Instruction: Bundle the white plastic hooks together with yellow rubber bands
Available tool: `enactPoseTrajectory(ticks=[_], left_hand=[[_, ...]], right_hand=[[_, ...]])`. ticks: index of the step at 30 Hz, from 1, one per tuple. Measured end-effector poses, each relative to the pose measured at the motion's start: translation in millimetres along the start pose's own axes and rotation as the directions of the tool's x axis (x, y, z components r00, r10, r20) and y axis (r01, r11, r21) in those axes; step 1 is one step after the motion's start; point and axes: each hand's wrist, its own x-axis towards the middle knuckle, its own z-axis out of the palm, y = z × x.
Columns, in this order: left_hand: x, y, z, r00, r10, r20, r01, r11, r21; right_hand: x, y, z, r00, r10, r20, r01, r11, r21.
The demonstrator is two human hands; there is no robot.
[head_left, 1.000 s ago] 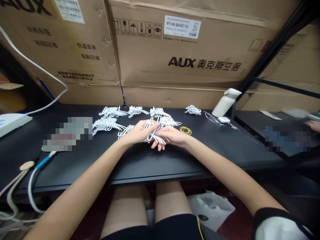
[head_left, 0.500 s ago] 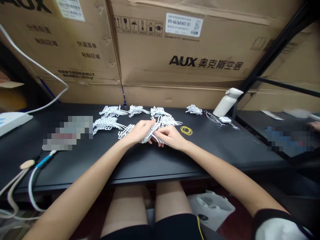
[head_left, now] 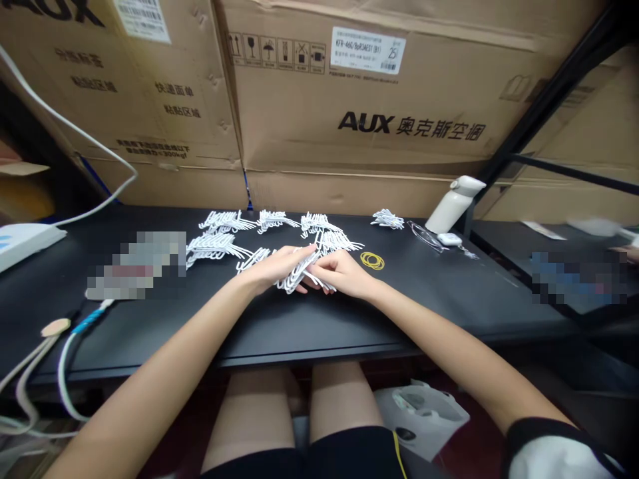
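Note:
A bundle of white metal hooks (head_left: 291, 281) is held between my two hands, just above the front half of the black table. My left hand (head_left: 275, 265) is closed round its back and left side, with the thumb laid along the top. From the right, my right hand (head_left: 344, 274) pinches the bundle's straight ends between thumb and fingers; some fingertips are hidden beneath. Behind my hands lie groups of similar hooks, one heap (head_left: 339, 242) right behind them and another heap (head_left: 214, 246) to the left. Yellow rubber bands (head_left: 372, 261) lie right of my right hand.
A small tied-looking hook bundle (head_left: 388, 219), a white bottle (head_left: 455, 203), glasses (head_left: 425, 235) and a white earphone case (head_left: 450, 239) stand or lie at back right. A blurred-out device (head_left: 137, 266) with a cable is at left. Large cardboard boxes (head_left: 299, 133) wall the back.
My left hand has shifted slightly left and flattened, showing more of the hook bundle's bent ends. My right hand has stayed nearly in place.

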Motion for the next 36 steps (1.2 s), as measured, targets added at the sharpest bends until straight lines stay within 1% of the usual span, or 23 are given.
enactPoseTrajectory(ticks=[3, 5, 9, 11, 13, 15, 17, 18, 20, 23, 25, 28, 30, 33, 36], left_hand=[[-1.3, -1.2, -0.1, 1.000, -0.016, 0.020, 0.015, 0.999, 0.030], [-2.1, -1.3, 0.0, 0.999, -0.004, 0.037, 0.003, 1.000, 0.028], [-2.5, -0.6, 0.0, 0.996, 0.076, 0.045, -0.079, 0.996, 0.050], [-1.8, -0.6, -0.6, 0.990, 0.137, 0.026, -0.139, 0.986, 0.093], [-0.7, -0.9, -1.7, 0.975, 0.221, -0.033, -0.212, 0.961, 0.178], [0.3, -1.3, -2.6, 0.944, 0.314, -0.098, -0.274, 0.916, 0.292], [1.1, -1.4, -2.8, 0.915, 0.383, -0.129, -0.308, 0.868, 0.390], [1.4, -1.4, -2.6, 0.907, 0.400, -0.131, -0.314, 0.850, 0.422], [1.9, -1.4, -2.0, 0.904, 0.410, -0.120, -0.318, 0.833, 0.453], [2.2, -1.6, -1.9, 0.913, 0.390, -0.121, -0.297, 0.838, 0.458], [1.4, -1.6, -2.9, 0.927, 0.355, -0.119, -0.267, 0.851, 0.453], [-1.0, -0.7, -5.0, 0.960, 0.275, -0.051, -0.235, 0.892, 0.385], [-2.3, 0.0, -5.7, 0.971, 0.238, -0.035, -0.213, 0.916, 0.339], [-2.2, 0.7, -5.1, 0.959, 0.264, -0.104, -0.221, 0.925, 0.309], [-1.0, 1.0, -3.5, 0.930, 0.336, -0.148, -0.291, 0.921, 0.260]], right_hand=[[0.0, 0.6, -0.4, 0.999, -0.041, 0.025, 0.041, 0.999, -0.035], [1.0, 0.8, -0.4, 0.999, -0.032, 0.037, 0.032, 0.999, -0.018], [3.6, -0.1, -1.0, 0.996, 0.072, 0.054, -0.077, 0.993, 0.087], [4.7, -0.7, -2.2, 0.989, 0.131, 0.063, -0.139, 0.979, 0.147], [5.2, -0.6, -3.7, 0.982, 0.174, 0.077, -0.186, 0.961, 0.204], [5.3, 0.6, -5.2, 0.976, 0.198, 0.088, -0.214, 0.944, 0.249], [5.1, 2.7, -6.4, 0.974, 0.205, 0.093, -0.223, 0.934, 0.278], [5.1, 4.0, -6.8, 0.974, 0.204, 0.096, -0.223, 0.931, 0.288], [5.1, 6.3, -7.1, 0.976, 0.198, 0.095, -0.217, 0.930, 0.296], [5.4, 8.4, -6.5, 0.981, 0.180, 0.074, -0.194, 0.939, 0.283], [5.6, 8.5, -5.8, 0.983, 0.173, 0.058, -0.182, 0.945, 0.271], [5.5, 7.5, -5.3, 0.985, 0.162, 0.058, -0.171, 0.951, 0.258], [5.5, 6.7, -5.5, 0.986, 0.151, 0.063, -0.163, 0.952, 0.261], [6.1, 6.8, -6.9, 0.989, 0.139, 0.046, -0.146, 0.949, 0.278], [7.5, 8.0, -8.2, 0.991, 0.133, -0.005, -0.125, 0.945, 0.302]])
